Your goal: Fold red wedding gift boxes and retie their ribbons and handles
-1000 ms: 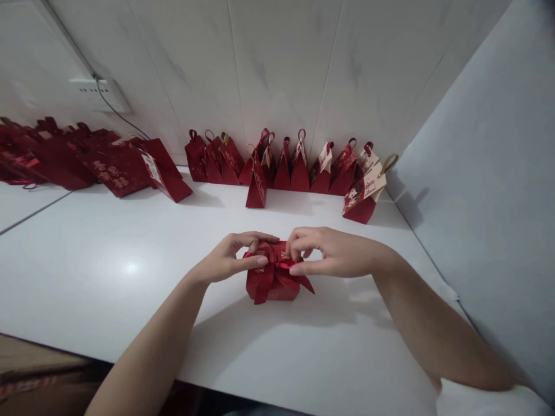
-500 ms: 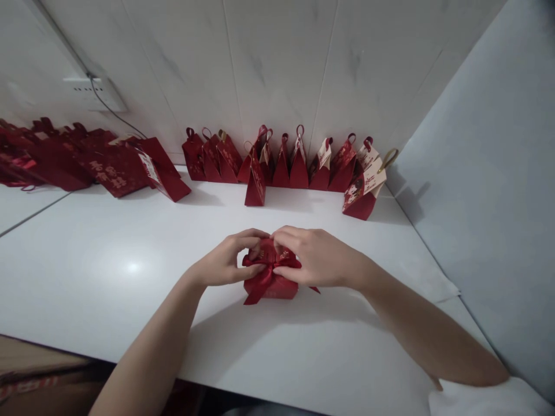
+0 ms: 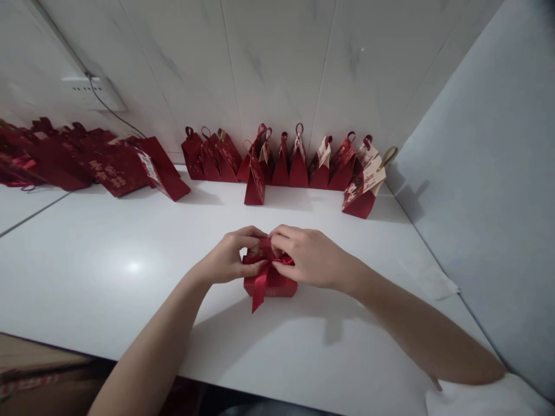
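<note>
A small red gift box (image 3: 280, 287) with pale lettering sits on the white table in front of me. Across its top runs a shiny red ribbon (image 3: 260, 289), one tail hanging down over the front. My left hand (image 3: 234, 254) pinches the ribbon at the left of its middle, thumb in front and fingers behind. From the other side my right hand (image 3: 306, 254) pinches the ribbon between thumb and curled fingers. The fingertips of both hands meet near the back of the box top. The fingers partly hide the ribbon's knot.
Several red peaked gift boxes (image 3: 298, 170) with loop handles line the wall behind. A peaked box (image 3: 364, 188) with a gold loop stands at the right end. More red boxes (image 3: 117, 167) crowd the left, below a wall socket (image 3: 93, 92). A pale panel (image 3: 485, 190) bounds the right side.
The ribbon's front tail has swung inward and hangs lower. The right tail no longer shows beside my right hand. The bow's side loops have drawn in under my fingers.
</note>
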